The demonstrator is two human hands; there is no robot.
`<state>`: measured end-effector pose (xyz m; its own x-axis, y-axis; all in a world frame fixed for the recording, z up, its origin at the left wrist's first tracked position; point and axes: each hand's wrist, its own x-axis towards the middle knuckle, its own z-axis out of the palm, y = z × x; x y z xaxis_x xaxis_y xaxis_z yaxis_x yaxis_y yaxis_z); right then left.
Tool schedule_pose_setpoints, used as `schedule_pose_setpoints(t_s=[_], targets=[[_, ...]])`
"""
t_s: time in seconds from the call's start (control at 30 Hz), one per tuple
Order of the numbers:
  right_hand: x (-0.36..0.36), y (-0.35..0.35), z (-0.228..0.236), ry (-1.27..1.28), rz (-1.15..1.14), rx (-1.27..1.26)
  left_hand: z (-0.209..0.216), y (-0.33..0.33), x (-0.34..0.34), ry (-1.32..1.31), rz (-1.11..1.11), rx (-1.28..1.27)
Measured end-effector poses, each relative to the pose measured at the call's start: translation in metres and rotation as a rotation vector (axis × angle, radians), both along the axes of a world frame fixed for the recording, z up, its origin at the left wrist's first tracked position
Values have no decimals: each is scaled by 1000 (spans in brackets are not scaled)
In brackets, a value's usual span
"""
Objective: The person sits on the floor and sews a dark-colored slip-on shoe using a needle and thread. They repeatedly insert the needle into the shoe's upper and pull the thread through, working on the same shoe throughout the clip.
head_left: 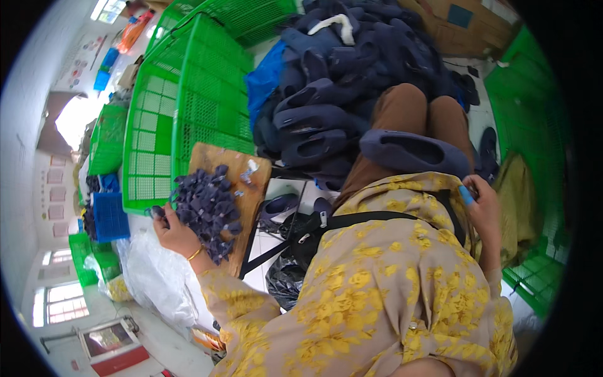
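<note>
My left hand (176,235), with a gold bangle at the wrist, pinches a small dark piece (157,212) beside a wooden board (259,171). Heaped on that board are many small dark blue pieces (206,204), bow-like in shape, with a few scraps of whitish paper. Across my knees lies a dark blue slip-on shoe (411,151), its opening facing up. Near its right end is my right hand (482,204), fingers curled, with blue wrapping on one digit. Whatever those fingers hold, if anything, is too small to make out.
A large pile of dark blue shoes (352,69) rises in front of my knees. Green plastic crates (213,94) stand at the left, and green mesh (527,94) at the right. A black bag (286,279) and a strap (377,218) lie by my left side.
</note>
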<state>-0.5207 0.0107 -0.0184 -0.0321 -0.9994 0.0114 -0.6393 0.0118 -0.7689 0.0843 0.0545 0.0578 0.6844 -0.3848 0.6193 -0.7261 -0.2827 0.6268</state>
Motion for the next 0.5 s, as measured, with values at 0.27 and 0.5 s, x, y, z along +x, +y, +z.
schedule_pose_setpoints(t_s=[0.27, 0.5], targets=[[22, -15, -4, 68, 24, -156, 9, -82, -257, 364, -1082, 263], [3, -20, -5, -271, -230, 20, -70, -118, -407, -368, -2085, 452]])
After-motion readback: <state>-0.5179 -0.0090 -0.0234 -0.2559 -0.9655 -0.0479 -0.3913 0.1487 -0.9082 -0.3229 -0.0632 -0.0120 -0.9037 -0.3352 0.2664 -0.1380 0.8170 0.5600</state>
